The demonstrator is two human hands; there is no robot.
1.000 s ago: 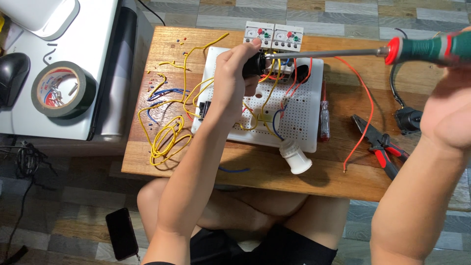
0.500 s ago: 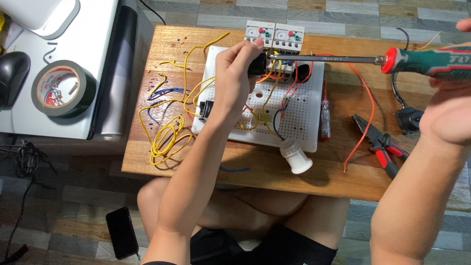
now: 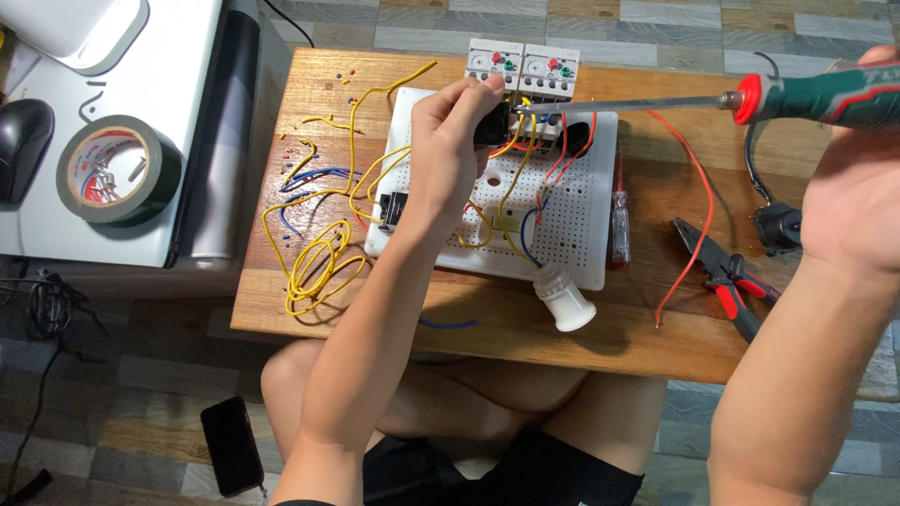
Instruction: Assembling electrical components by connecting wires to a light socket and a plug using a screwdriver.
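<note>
My left hand (image 3: 457, 150) grips a small black component (image 3: 493, 124) at the top of a white perforated board (image 3: 574, 245), where yellow, red and blue wires meet. My right hand (image 3: 858, 192) holds a long screwdriver (image 3: 804, 98) with a green and red handle; its metal shaft runs left and the tip touches the black component beside my left fingers. Two white relay blocks (image 3: 522, 68) with red and green buttons stand just behind the board.
The board lies on a low wooden table (image 3: 525, 337). Loose yellow wires (image 3: 314, 272) lie at its left, a white lamp holder (image 3: 566, 300) at the front, red-handled pliers (image 3: 727, 277) and a small tester screwdriver (image 3: 620, 225) at the right. A tape roll (image 3: 117, 169) sits on a white appliance; a phone (image 3: 232, 445) lies on the floor.
The screwdriver has tilted slightly and shifted left, its tip now at the black component. My left hand stays on the component.
</note>
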